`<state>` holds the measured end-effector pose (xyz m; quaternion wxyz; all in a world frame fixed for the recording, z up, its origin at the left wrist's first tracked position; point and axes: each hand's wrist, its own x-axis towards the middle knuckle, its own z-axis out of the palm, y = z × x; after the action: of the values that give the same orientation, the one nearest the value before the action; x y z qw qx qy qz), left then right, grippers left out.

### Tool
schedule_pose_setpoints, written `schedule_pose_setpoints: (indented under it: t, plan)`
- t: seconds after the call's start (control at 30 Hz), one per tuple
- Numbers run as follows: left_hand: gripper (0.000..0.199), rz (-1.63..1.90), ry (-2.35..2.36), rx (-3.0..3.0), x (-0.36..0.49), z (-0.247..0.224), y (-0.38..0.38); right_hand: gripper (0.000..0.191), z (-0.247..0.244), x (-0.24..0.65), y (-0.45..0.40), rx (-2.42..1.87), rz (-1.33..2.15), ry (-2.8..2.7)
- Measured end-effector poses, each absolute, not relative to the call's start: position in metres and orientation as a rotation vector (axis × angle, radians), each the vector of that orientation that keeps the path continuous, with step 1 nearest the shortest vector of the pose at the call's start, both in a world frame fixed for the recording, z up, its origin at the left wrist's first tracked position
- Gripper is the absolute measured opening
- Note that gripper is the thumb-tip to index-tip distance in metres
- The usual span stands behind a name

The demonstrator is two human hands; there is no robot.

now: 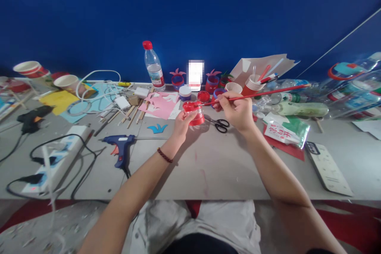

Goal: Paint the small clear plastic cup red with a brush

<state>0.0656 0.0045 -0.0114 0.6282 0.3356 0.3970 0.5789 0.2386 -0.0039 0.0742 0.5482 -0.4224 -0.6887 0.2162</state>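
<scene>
Near the middle of the table my left hand (180,129) grips a small cup-like piece of clear plastic bottle (196,120), partly coated in red paint. Between the fingers of my right hand (236,111) is a long red paintbrush (268,91); its tip reaches the red-painted piece. Just behind stand an open pot of red paint (203,96) and a white-lidded jar of blue paint (185,93). Black-handled scissors (222,125) lie below my right hand. A blue paper cutout shaped like leaves (157,128) rests to the left of my left hand.
A blue glue gun (120,145) and a white power strip (59,158) with cables occupy the left. A water bottle (154,69) stands at the back. To the right are a paper cup with pens (252,85), plastic bottles (303,109) and a phone (329,170).
</scene>
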Motion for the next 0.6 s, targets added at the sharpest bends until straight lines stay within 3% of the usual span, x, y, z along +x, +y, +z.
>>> schedule_pose_setpoints:
  t: [0.4, 0.6]
  plan:
    - [0.042, 1.308, 0.894, 0.751, 0.064, -0.015, 0.009, 0.032, 0.080, 0.255, 0.004, -1.032, 0.374, -1.631]
    - [0.043, 1.297, 0.830, 0.796, 0.063, -0.013, 0.009, 0.038, 0.080, 0.252, 0.003, -0.941, 0.592, -1.549]
